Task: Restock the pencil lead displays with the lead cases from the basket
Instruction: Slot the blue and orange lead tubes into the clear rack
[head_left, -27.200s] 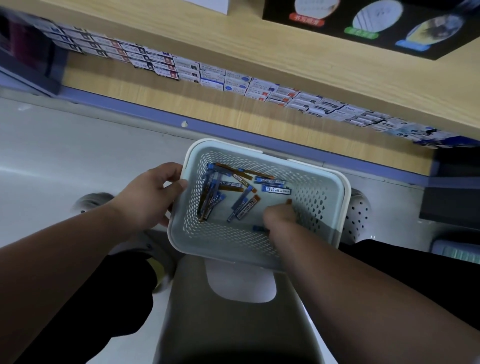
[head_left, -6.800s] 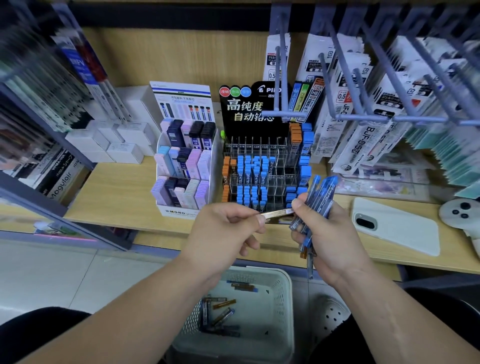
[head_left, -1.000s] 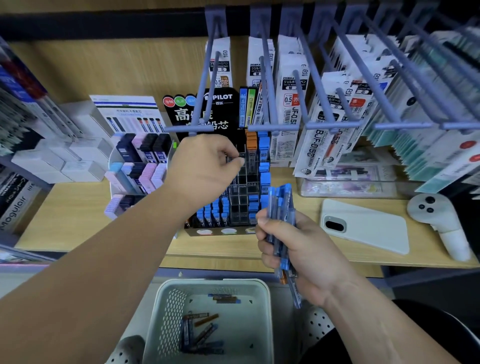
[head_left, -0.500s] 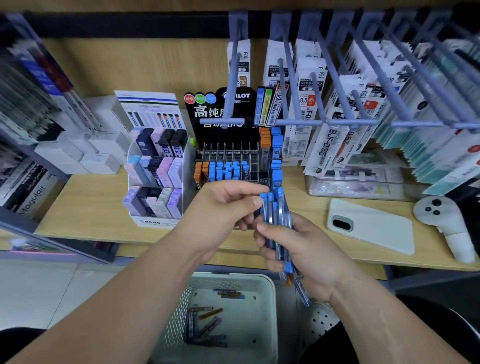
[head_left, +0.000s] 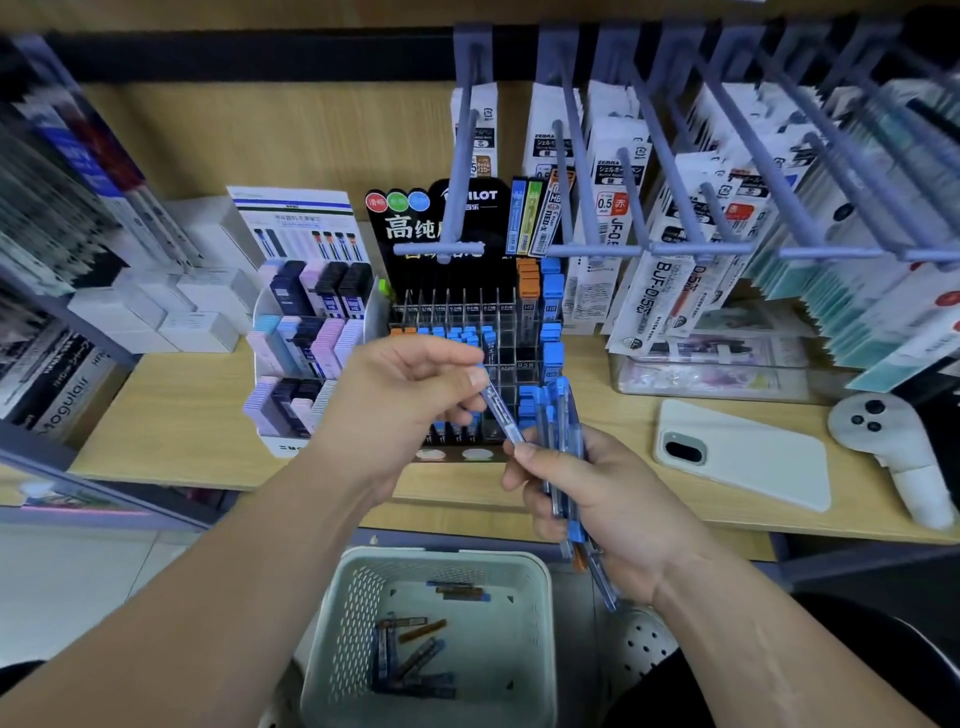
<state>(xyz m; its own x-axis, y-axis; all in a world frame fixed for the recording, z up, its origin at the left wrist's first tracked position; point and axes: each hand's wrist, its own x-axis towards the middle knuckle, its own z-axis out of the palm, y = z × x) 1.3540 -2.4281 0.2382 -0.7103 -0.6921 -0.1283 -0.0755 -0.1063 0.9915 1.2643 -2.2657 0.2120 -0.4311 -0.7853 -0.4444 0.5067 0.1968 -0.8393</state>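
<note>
1. The shelf (head_left: 182, 415) and the black lead display (head_left: 506, 319) standing on it are right where they were half a second ago. Only my view has shifted a bit. A white phone (head_left: 748, 457) lies flat on the shelf, to the right of the display.
2. The basket (head_left: 441, 556) sits below the shelf edge, between my arms. The same loose lead cases (head_left: 410, 660) lie on its bottom, most of them bunched toward the left side.
3. My right hand (head_left: 602, 509) hasn't changed its grip. Its fingers are wrapped round a bundle of blue-capped lead cases (head_left: 558, 410), held upright in front of the display's right side.
4. My left hand (head_left: 405, 400) is the big change. A second ago it was up at the display's slots, and half a second ago its fingertips were on top of the bundle. Now it's pinching one single lead case (head_left: 500, 410) between thumb and forefinger.
5. That single lead case is slanted, with its top end in my left pinch and its lower end touching my right thumb, just beside the bundle. Half a second ago nothing stood apart from the bundle.
</note>
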